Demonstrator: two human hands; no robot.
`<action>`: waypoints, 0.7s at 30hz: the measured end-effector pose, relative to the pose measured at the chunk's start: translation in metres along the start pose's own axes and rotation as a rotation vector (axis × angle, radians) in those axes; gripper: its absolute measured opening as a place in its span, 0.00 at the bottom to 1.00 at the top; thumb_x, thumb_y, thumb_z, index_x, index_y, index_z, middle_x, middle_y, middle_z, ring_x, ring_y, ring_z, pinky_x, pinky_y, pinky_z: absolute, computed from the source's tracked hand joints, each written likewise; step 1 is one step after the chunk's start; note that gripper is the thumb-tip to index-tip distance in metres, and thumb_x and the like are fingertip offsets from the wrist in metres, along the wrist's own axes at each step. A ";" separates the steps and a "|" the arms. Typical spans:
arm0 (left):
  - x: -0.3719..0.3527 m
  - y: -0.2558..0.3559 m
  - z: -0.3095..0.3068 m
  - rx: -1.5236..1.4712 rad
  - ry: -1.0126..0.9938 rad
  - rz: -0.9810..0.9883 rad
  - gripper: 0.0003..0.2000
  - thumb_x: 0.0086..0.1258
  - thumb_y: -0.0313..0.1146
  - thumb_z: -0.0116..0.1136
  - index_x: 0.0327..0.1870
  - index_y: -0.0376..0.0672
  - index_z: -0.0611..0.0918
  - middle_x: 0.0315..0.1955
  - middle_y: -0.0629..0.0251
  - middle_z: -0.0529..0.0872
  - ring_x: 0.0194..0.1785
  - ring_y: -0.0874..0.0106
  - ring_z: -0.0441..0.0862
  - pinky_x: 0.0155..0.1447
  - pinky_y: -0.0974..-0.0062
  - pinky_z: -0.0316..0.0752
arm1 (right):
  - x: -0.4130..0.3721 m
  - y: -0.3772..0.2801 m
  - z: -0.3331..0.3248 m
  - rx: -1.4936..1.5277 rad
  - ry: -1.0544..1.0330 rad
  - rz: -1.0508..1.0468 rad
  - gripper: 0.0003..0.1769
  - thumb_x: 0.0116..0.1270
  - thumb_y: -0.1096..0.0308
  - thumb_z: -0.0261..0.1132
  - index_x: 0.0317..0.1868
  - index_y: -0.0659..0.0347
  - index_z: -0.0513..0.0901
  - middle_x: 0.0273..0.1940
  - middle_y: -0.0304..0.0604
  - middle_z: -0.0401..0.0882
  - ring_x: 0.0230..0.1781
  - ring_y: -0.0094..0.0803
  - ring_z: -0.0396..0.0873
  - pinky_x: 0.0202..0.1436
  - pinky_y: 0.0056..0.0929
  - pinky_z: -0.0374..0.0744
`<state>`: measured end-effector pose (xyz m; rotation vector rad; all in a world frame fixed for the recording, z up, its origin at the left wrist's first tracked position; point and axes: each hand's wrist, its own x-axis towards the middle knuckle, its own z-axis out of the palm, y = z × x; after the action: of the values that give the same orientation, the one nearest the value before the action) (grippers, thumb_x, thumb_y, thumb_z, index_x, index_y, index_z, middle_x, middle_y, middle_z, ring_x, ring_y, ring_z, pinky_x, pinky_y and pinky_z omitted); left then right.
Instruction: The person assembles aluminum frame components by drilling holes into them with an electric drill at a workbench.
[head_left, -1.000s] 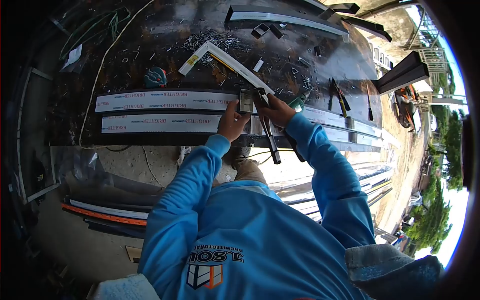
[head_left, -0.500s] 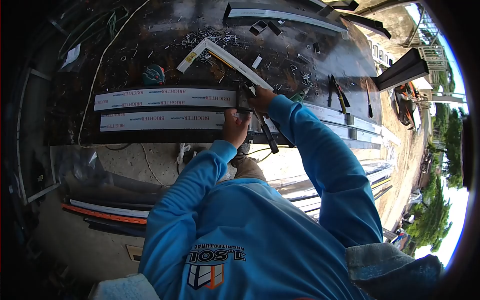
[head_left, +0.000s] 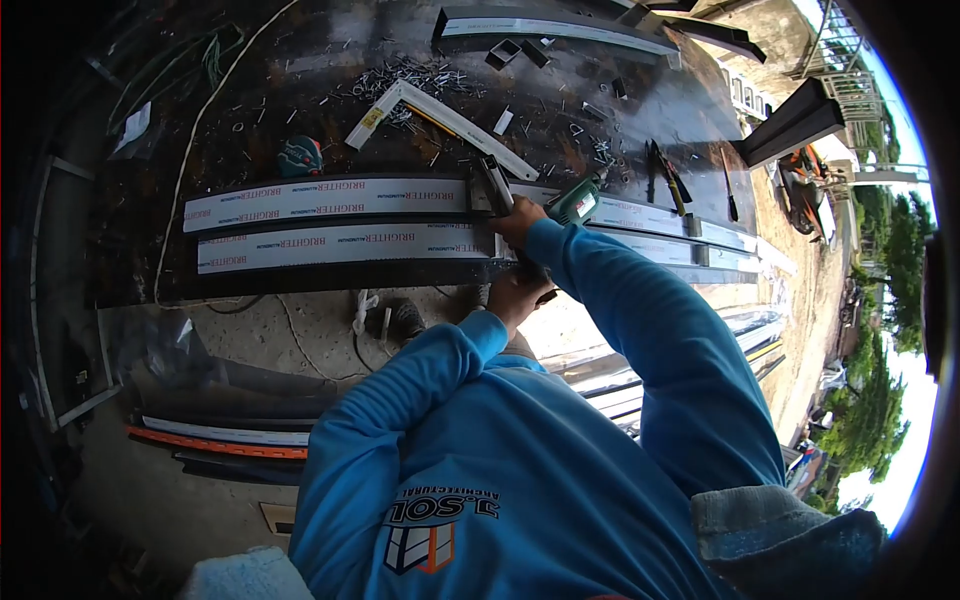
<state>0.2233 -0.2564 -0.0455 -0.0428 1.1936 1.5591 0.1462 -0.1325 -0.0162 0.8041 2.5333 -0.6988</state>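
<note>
My right hand point(head_left: 518, 222) is closed round a short dark metal profile point(head_left: 494, 184), which lies across two long aluminium bars. Nearer my body, at the table's front edge, my left hand point(head_left: 515, 299) is closed on the near end of the same profile. The upper bar point(head_left: 330, 199) and the lower bar point(head_left: 340, 244) carry white protective film with red lettering. Beside my right hand lies a green power drill point(head_left: 578, 203). Part of the profile is hidden under my hands.
Beyond the bars are a metal try square point(head_left: 440, 118), scattered screws point(head_left: 410, 80) and a teal tool point(head_left: 300, 155). Pliers point(head_left: 672, 182) lie to the right. A dark beam point(head_left: 795, 122) juts past the table's right end. More lengths rest on the floor behind me.
My left hand has moved from the bars toward me and right, onto the near end of the profile. My right hand has shifted slightly nearer, and the drill shows more fully.
</note>
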 end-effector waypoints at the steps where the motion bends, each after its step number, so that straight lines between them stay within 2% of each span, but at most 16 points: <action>1: -0.003 -0.007 -0.006 -0.054 -0.049 0.054 0.15 0.66 0.44 0.69 0.41 0.41 0.83 0.38 0.67 0.86 0.37 0.79 0.81 0.39 0.78 0.76 | -0.005 -0.001 -0.003 -0.059 -0.011 0.052 0.40 0.47 0.40 0.75 0.49 0.68 0.82 0.49 0.61 0.83 0.53 0.50 0.82 0.56 0.39 0.80; 2: -0.003 -0.011 -0.011 -0.106 -0.097 0.113 0.16 0.68 0.46 0.68 0.44 0.41 0.82 0.39 0.66 0.86 0.36 0.77 0.82 0.40 0.77 0.78 | -0.006 -0.003 -0.010 -0.051 -0.003 0.056 0.40 0.47 0.40 0.75 0.49 0.68 0.82 0.49 0.61 0.83 0.53 0.50 0.82 0.56 0.39 0.80; 3: -0.007 -0.006 -0.008 -0.321 -0.028 -0.019 0.20 0.72 0.52 0.61 0.51 0.43 0.80 0.39 0.64 0.87 0.35 0.73 0.85 0.41 0.74 0.81 | -0.009 -0.005 -0.019 -0.158 -0.065 0.033 0.38 0.49 0.41 0.75 0.49 0.67 0.82 0.48 0.58 0.84 0.50 0.49 0.84 0.55 0.40 0.81; 5: 0.007 -0.023 -0.022 -0.324 -0.088 -0.015 0.21 0.73 0.53 0.58 0.53 0.43 0.79 0.39 0.64 0.87 0.37 0.72 0.86 0.42 0.73 0.82 | -0.008 -0.007 -0.037 -0.264 -0.134 0.014 0.36 0.51 0.41 0.74 0.48 0.66 0.83 0.46 0.56 0.84 0.48 0.47 0.85 0.54 0.41 0.81; 7: 0.004 -0.020 -0.028 -0.231 -0.115 0.067 0.24 0.76 0.56 0.52 0.56 0.43 0.77 0.38 0.63 0.87 0.38 0.70 0.87 0.42 0.71 0.83 | 0.017 -0.011 -0.066 -0.028 -0.590 0.147 0.32 0.55 0.43 0.72 0.48 0.62 0.83 0.43 0.51 0.85 0.41 0.44 0.86 0.49 0.46 0.83; 8: 0.002 -0.023 -0.031 -0.231 -0.110 0.058 0.24 0.76 0.56 0.52 0.56 0.43 0.77 0.38 0.63 0.87 0.38 0.70 0.87 0.42 0.71 0.83 | 0.024 -0.003 -0.085 0.561 -0.633 0.327 0.27 0.58 0.44 0.69 0.47 0.58 0.83 0.39 0.48 0.84 0.35 0.40 0.85 0.41 0.49 0.83; 10: -0.005 -0.007 -0.036 -0.145 -0.125 -0.036 0.30 0.73 0.61 0.53 0.63 0.44 0.73 0.48 0.59 0.85 0.47 0.68 0.86 0.46 0.67 0.83 | 0.019 -0.023 -0.111 0.538 -0.653 0.404 0.26 0.58 0.43 0.68 0.46 0.56 0.83 0.37 0.48 0.84 0.32 0.38 0.83 0.35 0.43 0.81; 11: -0.015 0.009 -0.024 -0.263 -0.108 -0.165 0.42 0.64 0.68 0.58 0.70 0.44 0.67 0.60 0.57 0.79 0.59 0.66 0.80 0.54 0.63 0.79 | 0.010 -0.021 -0.092 0.418 -0.608 0.390 0.28 0.60 0.42 0.66 0.53 0.52 0.81 0.34 0.48 0.83 0.27 0.36 0.82 0.31 0.39 0.79; 12: -0.026 0.028 -0.014 -0.260 -0.109 -0.164 0.42 0.64 0.68 0.58 0.70 0.44 0.67 0.60 0.57 0.79 0.59 0.66 0.80 0.54 0.63 0.79 | 0.002 -0.019 -0.063 0.285 -0.568 0.380 0.31 0.62 0.40 0.64 0.59 0.49 0.78 0.32 0.48 0.82 0.23 0.34 0.80 0.27 0.36 0.78; 14: -0.036 0.047 -0.002 0.103 -0.136 -0.164 0.52 0.55 0.72 0.64 0.74 0.46 0.61 0.67 0.60 0.71 0.64 0.66 0.74 0.61 0.62 0.74 | 0.008 -0.009 -0.035 0.261 -0.591 0.267 0.30 0.60 0.43 0.68 0.55 0.55 0.79 0.35 0.49 0.84 0.25 0.34 0.81 0.27 0.38 0.78; 15: -0.026 0.045 0.004 0.110 -0.089 -0.228 0.47 0.52 0.65 0.72 0.69 0.45 0.70 0.60 0.63 0.79 0.59 0.68 0.77 0.61 0.63 0.72 | 0.010 -0.007 -0.025 0.308 -0.541 0.276 0.31 0.58 0.46 0.70 0.54 0.59 0.80 0.36 0.50 0.85 0.27 0.36 0.82 0.28 0.38 0.79; 16: -0.024 0.037 0.004 0.113 -0.088 -0.238 0.47 0.52 0.65 0.72 0.69 0.45 0.70 0.60 0.63 0.79 0.59 0.68 0.77 0.61 0.63 0.72 | 0.010 -0.003 -0.017 0.356 -0.492 0.289 0.32 0.56 0.48 0.73 0.53 0.63 0.80 0.38 0.51 0.85 0.29 0.38 0.84 0.29 0.37 0.79; 18: -0.016 0.030 0.003 0.181 -0.076 -0.056 0.33 0.52 0.53 0.76 0.56 0.43 0.82 0.47 0.66 0.86 0.52 0.71 0.81 0.53 0.65 0.76 | 0.006 0.010 -0.008 0.302 -0.467 0.265 0.32 0.53 0.51 0.76 0.49 0.67 0.81 0.36 0.49 0.85 0.29 0.39 0.84 0.31 0.37 0.81; 19: -0.008 0.011 0.002 0.146 -0.005 0.018 0.21 0.52 0.46 0.77 0.41 0.41 0.86 0.34 0.69 0.88 0.41 0.74 0.83 0.42 0.70 0.76 | 0.004 0.019 0.011 0.135 -0.204 0.172 0.32 0.52 0.50 0.76 0.49 0.67 0.80 0.34 0.48 0.85 0.29 0.38 0.83 0.32 0.37 0.82; 20: -0.007 0.007 0.002 0.152 -0.008 0.017 0.21 0.52 0.46 0.77 0.41 0.41 0.86 0.34 0.69 0.88 0.41 0.74 0.83 0.42 0.70 0.76 | 0.005 0.024 0.022 -0.031 0.058 0.081 0.33 0.51 0.50 0.76 0.49 0.67 0.80 0.33 0.47 0.84 0.28 0.37 0.83 0.33 0.37 0.82; 21: -0.011 0.010 0.003 0.114 0.016 0.082 0.18 0.54 0.43 0.76 0.40 0.40 0.86 0.33 0.69 0.88 0.38 0.74 0.83 0.40 0.72 0.76 | 0.007 0.020 0.023 0.224 0.040 0.148 0.34 0.49 0.51 0.78 0.49 0.68 0.79 0.34 0.49 0.84 0.30 0.37 0.83 0.38 0.38 0.83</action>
<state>0.2219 -0.2610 -0.0314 0.0692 1.3093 1.5619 0.1580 -0.1287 -0.0444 1.0782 2.4276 -0.9359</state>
